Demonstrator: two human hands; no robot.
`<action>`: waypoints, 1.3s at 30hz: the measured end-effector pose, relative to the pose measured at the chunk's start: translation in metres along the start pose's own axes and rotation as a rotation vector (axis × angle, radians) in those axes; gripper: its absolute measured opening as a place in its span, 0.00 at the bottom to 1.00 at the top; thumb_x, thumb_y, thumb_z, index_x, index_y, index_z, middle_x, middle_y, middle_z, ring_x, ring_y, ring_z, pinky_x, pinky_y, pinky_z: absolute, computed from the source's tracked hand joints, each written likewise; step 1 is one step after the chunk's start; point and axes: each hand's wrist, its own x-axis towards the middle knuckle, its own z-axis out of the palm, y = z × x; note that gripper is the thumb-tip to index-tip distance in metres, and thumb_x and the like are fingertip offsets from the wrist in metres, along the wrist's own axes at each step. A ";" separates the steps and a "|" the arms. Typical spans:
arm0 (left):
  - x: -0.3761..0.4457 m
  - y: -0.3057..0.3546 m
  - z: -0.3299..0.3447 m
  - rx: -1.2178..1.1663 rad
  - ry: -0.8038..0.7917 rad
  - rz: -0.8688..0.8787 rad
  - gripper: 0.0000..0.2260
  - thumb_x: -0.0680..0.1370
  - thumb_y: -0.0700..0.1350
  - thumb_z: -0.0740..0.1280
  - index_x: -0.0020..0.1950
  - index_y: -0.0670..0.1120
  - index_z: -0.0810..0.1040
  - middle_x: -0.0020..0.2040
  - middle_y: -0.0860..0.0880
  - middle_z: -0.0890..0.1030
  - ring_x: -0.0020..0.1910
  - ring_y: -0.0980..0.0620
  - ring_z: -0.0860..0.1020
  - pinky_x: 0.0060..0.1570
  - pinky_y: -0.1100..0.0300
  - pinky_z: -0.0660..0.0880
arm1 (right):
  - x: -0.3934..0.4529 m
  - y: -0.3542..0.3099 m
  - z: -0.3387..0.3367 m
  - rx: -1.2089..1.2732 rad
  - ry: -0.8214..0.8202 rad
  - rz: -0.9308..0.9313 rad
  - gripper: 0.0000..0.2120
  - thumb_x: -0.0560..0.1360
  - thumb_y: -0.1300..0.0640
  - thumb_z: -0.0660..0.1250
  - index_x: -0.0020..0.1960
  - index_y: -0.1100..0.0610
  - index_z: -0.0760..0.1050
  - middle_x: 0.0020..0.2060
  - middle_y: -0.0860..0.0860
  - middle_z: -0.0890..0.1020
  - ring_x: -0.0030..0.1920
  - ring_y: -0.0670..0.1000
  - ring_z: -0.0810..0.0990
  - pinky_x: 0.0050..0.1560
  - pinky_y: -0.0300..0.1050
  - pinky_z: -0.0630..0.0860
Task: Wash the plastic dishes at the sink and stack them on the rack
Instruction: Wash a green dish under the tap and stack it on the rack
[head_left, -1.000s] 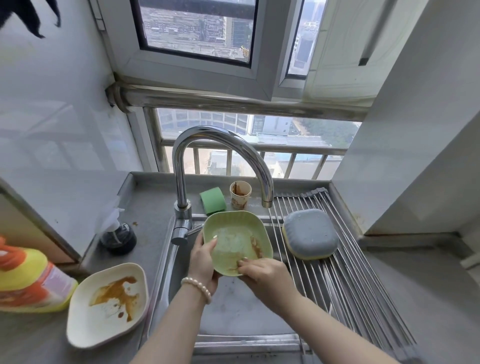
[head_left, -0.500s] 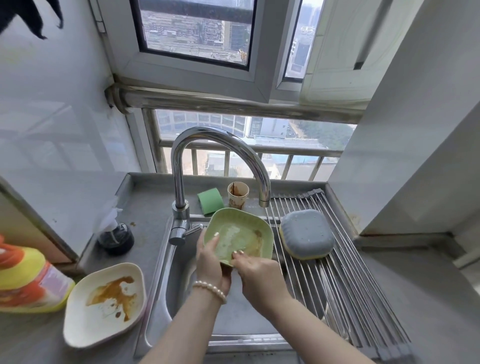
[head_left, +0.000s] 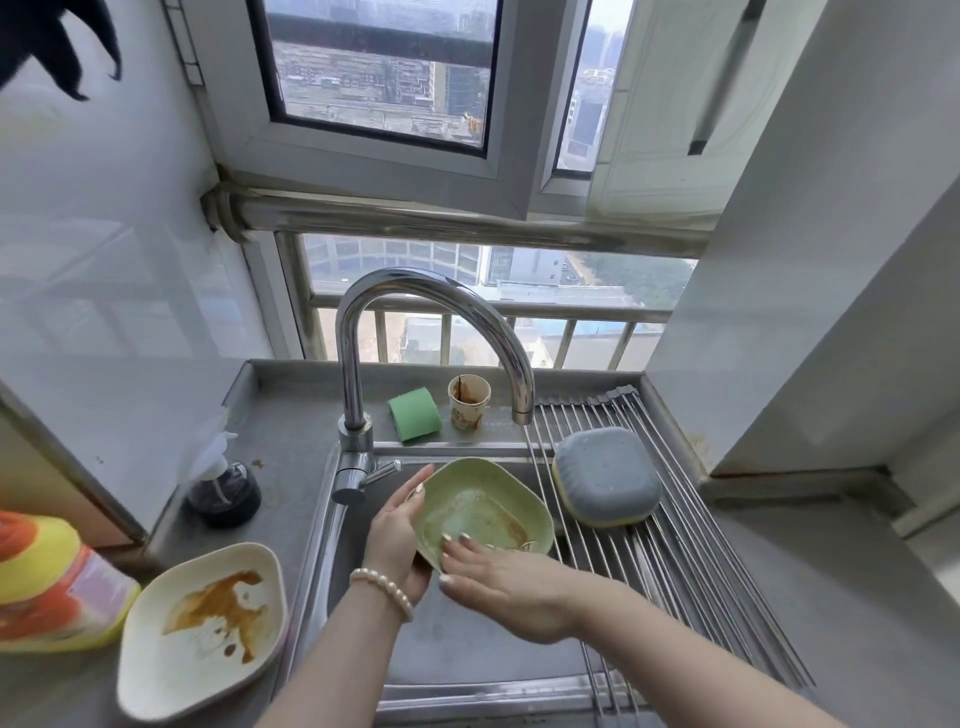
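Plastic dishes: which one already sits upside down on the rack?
The grey-blue dish, flipped bottom-up on the roll-up rack. The green dish is in hand over the sink; the cream dish lies stained on the counter.

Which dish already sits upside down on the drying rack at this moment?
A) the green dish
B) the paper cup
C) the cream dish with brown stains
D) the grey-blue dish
D: the grey-blue dish lies inverted on the rack, while the green dish is in hand over the sink.
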 end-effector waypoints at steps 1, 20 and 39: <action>0.001 0.002 -0.003 -0.018 -0.015 -0.002 0.12 0.82 0.38 0.58 0.60 0.43 0.78 0.47 0.41 0.85 0.44 0.45 0.84 0.40 0.53 0.80 | -0.004 0.009 -0.003 -0.062 -0.009 0.058 0.32 0.81 0.39 0.42 0.78 0.57 0.50 0.77 0.55 0.49 0.77 0.51 0.47 0.76 0.46 0.44; 0.020 0.027 -0.007 0.123 -0.140 -0.150 0.12 0.82 0.39 0.55 0.54 0.40 0.78 0.41 0.41 0.84 0.37 0.44 0.83 0.39 0.50 0.80 | 0.004 0.067 0.004 -0.177 0.641 -0.178 0.10 0.62 0.50 0.79 0.40 0.54 0.84 0.46 0.47 0.85 0.55 0.48 0.82 0.68 0.50 0.67; 0.018 -0.017 0.021 -0.025 0.392 0.081 0.15 0.79 0.52 0.65 0.50 0.40 0.76 0.45 0.45 0.80 0.43 0.46 0.79 0.47 0.50 0.78 | 0.088 0.024 -0.001 0.538 0.939 0.460 0.28 0.81 0.41 0.46 0.77 0.53 0.57 0.73 0.53 0.62 0.73 0.54 0.59 0.72 0.49 0.58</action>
